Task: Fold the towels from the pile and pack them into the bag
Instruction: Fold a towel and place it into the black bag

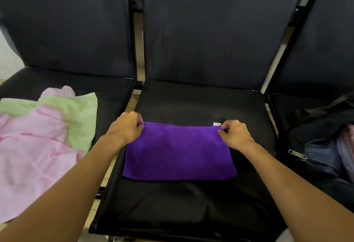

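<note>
Left hand (127, 126) and right hand (234, 133) each pinch a far corner of the purple towel (178, 153). Held so, probably, to square the fold.

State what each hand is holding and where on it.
Both hold the purple towel on the middle seat. The left hand pinches its far left corner; the right hand pinches its far right corner, beside the white tag.

Place: I take it for a waiting area.
Evidence: I see linked black padded seats (201, 103) on a metal frame (136, 31), over tiled floor (107, 180).
</note>
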### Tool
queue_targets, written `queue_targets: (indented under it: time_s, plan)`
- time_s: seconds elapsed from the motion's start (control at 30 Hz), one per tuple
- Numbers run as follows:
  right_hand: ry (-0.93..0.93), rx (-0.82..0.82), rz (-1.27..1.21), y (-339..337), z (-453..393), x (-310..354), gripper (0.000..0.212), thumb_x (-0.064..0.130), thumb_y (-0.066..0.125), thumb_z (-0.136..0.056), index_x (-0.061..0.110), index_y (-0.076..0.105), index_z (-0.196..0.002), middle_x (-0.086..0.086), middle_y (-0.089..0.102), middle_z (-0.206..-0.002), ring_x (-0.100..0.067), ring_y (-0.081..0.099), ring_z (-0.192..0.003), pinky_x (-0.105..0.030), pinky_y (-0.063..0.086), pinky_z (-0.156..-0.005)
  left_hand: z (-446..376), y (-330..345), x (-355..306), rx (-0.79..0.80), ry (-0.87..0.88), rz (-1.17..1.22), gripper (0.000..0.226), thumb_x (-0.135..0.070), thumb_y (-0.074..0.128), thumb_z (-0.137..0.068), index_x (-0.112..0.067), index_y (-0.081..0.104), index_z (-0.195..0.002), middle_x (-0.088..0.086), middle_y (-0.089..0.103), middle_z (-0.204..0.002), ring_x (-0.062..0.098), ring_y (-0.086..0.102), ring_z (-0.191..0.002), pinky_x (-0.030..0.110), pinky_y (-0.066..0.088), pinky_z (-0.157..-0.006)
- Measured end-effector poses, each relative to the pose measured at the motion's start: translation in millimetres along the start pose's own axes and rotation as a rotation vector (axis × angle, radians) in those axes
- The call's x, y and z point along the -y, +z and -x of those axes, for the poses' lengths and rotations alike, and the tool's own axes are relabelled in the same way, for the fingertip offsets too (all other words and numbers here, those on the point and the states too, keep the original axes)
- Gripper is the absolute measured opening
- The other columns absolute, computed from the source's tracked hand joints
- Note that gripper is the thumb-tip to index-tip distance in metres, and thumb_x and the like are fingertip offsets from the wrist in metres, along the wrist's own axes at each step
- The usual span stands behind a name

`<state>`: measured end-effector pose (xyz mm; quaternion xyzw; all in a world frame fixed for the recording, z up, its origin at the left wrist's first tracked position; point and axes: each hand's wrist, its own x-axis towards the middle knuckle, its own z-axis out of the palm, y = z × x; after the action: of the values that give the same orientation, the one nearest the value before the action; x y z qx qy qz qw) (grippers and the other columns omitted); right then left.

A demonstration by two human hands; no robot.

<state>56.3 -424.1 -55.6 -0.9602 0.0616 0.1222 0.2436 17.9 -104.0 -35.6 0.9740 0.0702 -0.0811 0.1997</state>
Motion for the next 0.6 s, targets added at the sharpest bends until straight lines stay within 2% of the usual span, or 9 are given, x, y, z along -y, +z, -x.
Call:
queue_targets:
  time_s: [0.2, 0.33, 0.6]
  plan:
    - [0.024, 0.026, -0.185, 1, -3, 1, 0.019, 0.015, 0.067, -0.093, 0.010, 0.071, -0.111, -0.004, 0.066, -0.114, -0.010, 0.055, -0.097, -0.026, 0.045, -0.084, -2, 1, 0, 0.004, -0.009, 0.075, 0.011, -0.015, 0.062, -0.094, -0.010, 0.070, -0.098, 0.003, 0.065, -0.091, 0.013, 0.060, -0.083, 0.026, 0.048, -0.077]
    - [0.043, 0.033, -0.264, 1, -2, 3, 0.017, 0.013, 0.071, -0.090, 0.010, 0.073, -0.106, -0.002, 0.066, -0.109, -0.010, 0.058, -0.099, -0.026, 0.046, -0.084, -3, -2, -7, -0.017, -0.050, 0.155, 0.007, -0.011, 0.069, -0.088, -0.008, 0.072, -0.093, 0.003, 0.065, -0.091, 0.012, 0.060, -0.084, 0.026, 0.048, -0.080]
    - [0.036, -0.073, -0.399, -12, 5, 9, 0.005, 0.007, 0.073, -0.083, 0.011, 0.072, -0.084, -0.001, 0.070, -0.088, -0.010, 0.065, -0.085, -0.020, 0.049, -0.066, -1, -15, -8, -0.024, -0.149, 0.240, 0.009, -0.008, 0.075, -0.082, -0.008, 0.075, -0.090, 0.005, 0.069, -0.090, 0.014, 0.062, -0.086, 0.032, 0.052, -0.086]
